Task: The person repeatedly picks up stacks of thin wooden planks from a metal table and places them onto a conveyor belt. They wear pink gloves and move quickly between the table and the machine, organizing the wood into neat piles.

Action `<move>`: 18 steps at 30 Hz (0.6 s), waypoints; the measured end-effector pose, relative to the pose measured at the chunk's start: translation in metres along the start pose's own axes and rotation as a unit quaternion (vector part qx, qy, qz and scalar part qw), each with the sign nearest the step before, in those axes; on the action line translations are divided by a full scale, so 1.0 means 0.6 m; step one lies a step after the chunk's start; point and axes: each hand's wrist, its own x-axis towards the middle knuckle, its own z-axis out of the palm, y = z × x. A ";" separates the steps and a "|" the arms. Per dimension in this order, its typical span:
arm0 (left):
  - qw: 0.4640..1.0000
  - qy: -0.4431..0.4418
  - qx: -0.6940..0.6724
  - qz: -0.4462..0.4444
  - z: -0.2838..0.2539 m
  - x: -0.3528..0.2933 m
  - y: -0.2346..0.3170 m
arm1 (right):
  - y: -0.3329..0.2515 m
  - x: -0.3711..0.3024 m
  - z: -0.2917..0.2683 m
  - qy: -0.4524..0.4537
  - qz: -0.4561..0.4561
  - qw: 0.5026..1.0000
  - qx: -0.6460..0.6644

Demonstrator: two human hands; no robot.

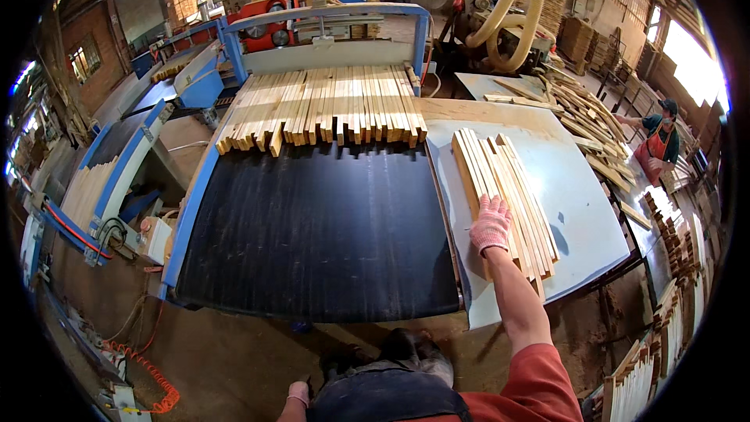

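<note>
My right hand (491,227), in a pink-and-white knit glove, lies on a bundle of long pale wooden strips (525,199), its fingers stretched forward over the top. The bundle rests lengthwise on a light grey sheet-topped table (586,219), to the right of a black conveyor belt (320,234). At the far end of the belt, a wide row of wooden strips (320,105) lies side by side with uneven near ends. One strip sticks out toward me. My left hand (298,392), also gloved, hangs low beside my body at the bottom edge; its fingers are hard to make out.
A blue machine frame (328,9) spans the belt's far end. Loose wooden slats (586,121) are heaped beyond the table. At right a person in a red apron (656,148) stands by stacked strips (672,242). An orange coiled hose (160,379) lies lower left.
</note>
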 end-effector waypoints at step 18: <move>0.973 -0.088 0.211 0.047 0.064 0.025 0.044 | -0.052 -0.204 -0.096 -0.248 -0.247 0.815 0.462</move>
